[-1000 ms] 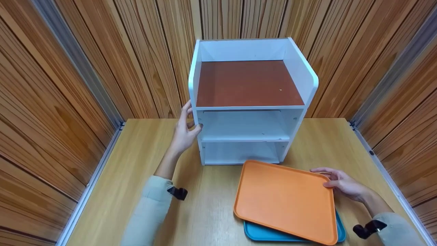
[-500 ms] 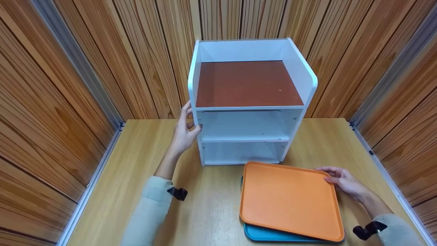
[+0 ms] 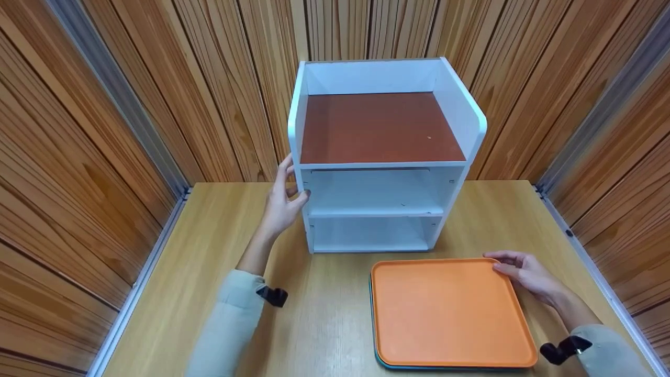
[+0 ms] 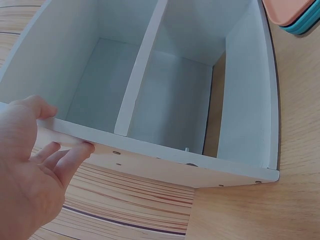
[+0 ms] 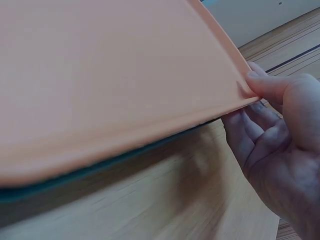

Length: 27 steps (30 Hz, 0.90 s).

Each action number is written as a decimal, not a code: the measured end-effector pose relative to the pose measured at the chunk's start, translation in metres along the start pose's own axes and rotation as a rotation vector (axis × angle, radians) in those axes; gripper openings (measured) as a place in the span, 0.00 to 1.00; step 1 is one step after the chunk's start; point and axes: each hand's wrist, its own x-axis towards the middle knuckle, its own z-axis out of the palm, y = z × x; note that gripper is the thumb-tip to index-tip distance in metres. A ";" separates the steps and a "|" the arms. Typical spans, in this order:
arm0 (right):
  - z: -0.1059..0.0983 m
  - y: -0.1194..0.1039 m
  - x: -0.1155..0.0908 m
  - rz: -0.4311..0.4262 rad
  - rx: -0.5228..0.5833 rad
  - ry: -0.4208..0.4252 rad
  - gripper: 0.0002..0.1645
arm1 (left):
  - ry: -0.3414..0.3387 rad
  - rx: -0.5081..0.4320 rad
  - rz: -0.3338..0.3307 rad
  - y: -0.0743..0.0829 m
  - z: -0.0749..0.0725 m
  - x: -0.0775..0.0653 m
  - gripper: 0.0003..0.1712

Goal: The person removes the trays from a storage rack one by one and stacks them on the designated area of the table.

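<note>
A small white shelf unit with a brown top board stands upright on the table. My left hand holds its left side panel; in the left wrist view the thumb lies over the front edge and the fingers against the outer face. An orange tray lies flat over a blue tray, of which only a thin rim shows. My right hand pinches the orange tray's far right corner, thumb on top and fingers below, as the right wrist view shows. Whether it also touches the blue tray, I cannot tell.
Wood-patterned walls enclose the table at the back and both sides. Metal rails run along the table's side edges. Each cuff bears a small black camera mount.
My right hand has turned the orange tray from a slant until it lines up over the blue tray, now almost covered. My left hand has stayed on the shelf unit.
</note>
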 end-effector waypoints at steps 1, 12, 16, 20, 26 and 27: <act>0.001 0.000 0.000 0.003 -0.012 0.007 0.21 | 0.001 0.003 0.001 0.000 0.000 0.000 0.51; 0.005 -0.010 -0.007 0.014 -0.212 0.051 0.30 | 0.005 0.015 0.009 0.000 0.000 0.000 0.50; 0.003 -0.012 -0.009 -0.019 -0.300 0.052 0.30 | 0.004 0.010 0.008 -0.002 0.000 0.001 0.50; 0.002 -0.015 -0.008 -0.008 -0.346 0.042 0.29 | 0.003 0.003 0.007 -0.002 0.000 0.001 0.50; 0.001 -0.010 -0.007 -0.025 -0.361 0.033 0.28 | 0.010 0.007 0.025 0.000 0.001 0.000 0.49; 0.001 -0.008 -0.007 -0.031 -0.358 0.025 0.28 | 0.011 0.002 0.029 0.000 0.001 0.000 0.50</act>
